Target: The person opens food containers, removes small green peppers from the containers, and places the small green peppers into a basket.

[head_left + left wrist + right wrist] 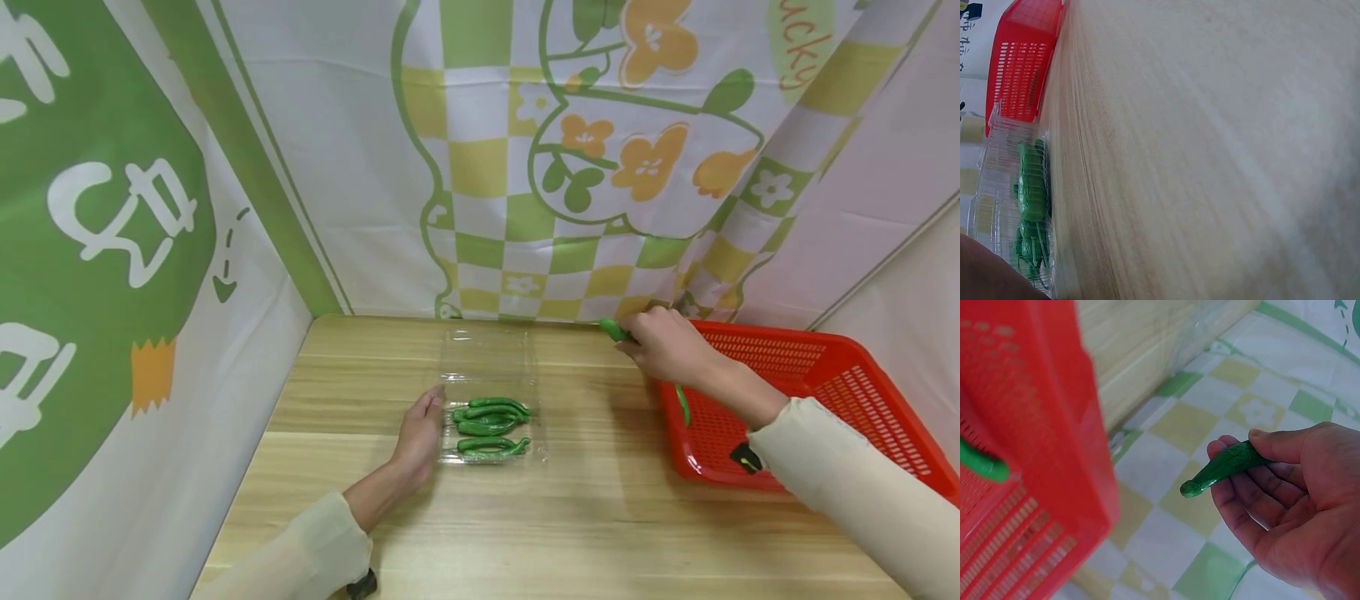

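In the head view, a clear plastic clamshell box [487, 354] lies on the table with its lid folded back. Several green chili peppers [491, 427] are lined up crosswise in its near half. My left hand [418, 437] holds the box at its left edge, thumb and fingertips close together near the hinge; the left wrist view shows only a corner of this hand. Over the far left rim of the red basket [795, 367], my right hand [671, 348] pinches a green chili pepper [1225, 467] between thumb and fingers. Another green pepper [682, 406] lies in the basket.
The light wooden table [585, 517] meets a patterned cloth wall [517, 208] at its back edge and a white and green one [247, 333] on the left. The red basket's raised, slotted sides stand to the right of the box.
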### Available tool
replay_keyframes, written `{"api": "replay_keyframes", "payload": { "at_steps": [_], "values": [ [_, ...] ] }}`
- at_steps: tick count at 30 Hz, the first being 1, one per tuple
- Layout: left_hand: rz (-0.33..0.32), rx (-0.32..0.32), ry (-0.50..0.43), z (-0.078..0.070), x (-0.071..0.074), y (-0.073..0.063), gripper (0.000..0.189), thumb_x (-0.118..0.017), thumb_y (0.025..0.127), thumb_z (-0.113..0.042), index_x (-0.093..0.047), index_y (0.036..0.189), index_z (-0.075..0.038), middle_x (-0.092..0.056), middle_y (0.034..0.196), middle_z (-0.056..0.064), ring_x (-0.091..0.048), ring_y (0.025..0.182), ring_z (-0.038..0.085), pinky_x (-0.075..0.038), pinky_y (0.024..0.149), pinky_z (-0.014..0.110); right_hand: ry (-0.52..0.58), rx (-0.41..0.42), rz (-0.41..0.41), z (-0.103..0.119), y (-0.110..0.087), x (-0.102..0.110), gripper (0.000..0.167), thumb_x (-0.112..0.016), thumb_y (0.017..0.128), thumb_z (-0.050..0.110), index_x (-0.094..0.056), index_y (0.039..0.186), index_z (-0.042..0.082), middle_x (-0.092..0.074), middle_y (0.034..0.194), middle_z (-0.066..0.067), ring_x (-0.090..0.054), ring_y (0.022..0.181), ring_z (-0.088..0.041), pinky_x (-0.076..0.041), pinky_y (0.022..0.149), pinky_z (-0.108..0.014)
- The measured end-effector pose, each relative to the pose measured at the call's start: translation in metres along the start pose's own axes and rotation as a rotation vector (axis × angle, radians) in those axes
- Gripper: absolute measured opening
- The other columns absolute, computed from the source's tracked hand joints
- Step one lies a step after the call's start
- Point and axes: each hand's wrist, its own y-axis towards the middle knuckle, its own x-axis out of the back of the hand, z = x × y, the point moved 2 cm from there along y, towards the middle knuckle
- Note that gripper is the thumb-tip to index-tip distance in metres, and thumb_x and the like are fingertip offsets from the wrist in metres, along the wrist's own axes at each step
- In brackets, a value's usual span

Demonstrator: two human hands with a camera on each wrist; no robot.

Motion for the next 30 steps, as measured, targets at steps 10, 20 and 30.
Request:
{"api": "replay_keyframes", "payload": {
  "at_steps": [10, 20, 30],
  "values": [
    [0.008, 0.003, -0.005, -0.001, 0.0, -0.001, 0.052, -0.028, 0.116, -0.01, -0.022, 0.164, 0.006, -0.014, 0.174, 0.025, -0.008, 0.161, 0.045, -0.007, 0.133, 0.057, 0.016, -0.103, 0.024, -0.038, -0.014, 0.009, 0.023, -0.074, 0.097, 0.006, -0.065, 0.076, 0.01, -0.042, 0.058, 0.006, -0.04, 0.051, -0.01, -0.03, 0.047, -0.025],
    [0.001, 0.002, -0.005, 0.001, 0.0, 0.0, 0.051, -0.028, 0.116, -0.01, -0.023, 0.164, 0.005, -0.014, 0.174, 0.025, -0.009, 0.161, 0.045, -0.007, 0.133, 0.057, -0.044, -0.151, 0.047, -0.077, -0.027, 0.014, 0.042, -0.078, 0.09, 0.005, -0.044, 0.066, 0.015, -0.037, 0.061, 0.006, -0.039, 0.058, -0.014, -0.033, 0.053, -0.03],
    [0.012, -0.004, 0.005, 0.001, 0.001, -0.001, 0.052, -0.028, 0.116, -0.011, -0.022, 0.164, 0.005, -0.014, 0.174, 0.026, -0.009, 0.161, 0.046, -0.007, 0.133, 0.057, 0.022, -0.186, 0.163, -0.108, -0.034, 0.01, 0.041, -0.074, 0.082, 0.001, -0.045, 0.056, 0.016, -0.033, 0.049, 0.011, -0.033, 0.046, -0.006, -0.031, 0.05, -0.025]
  ]
}}
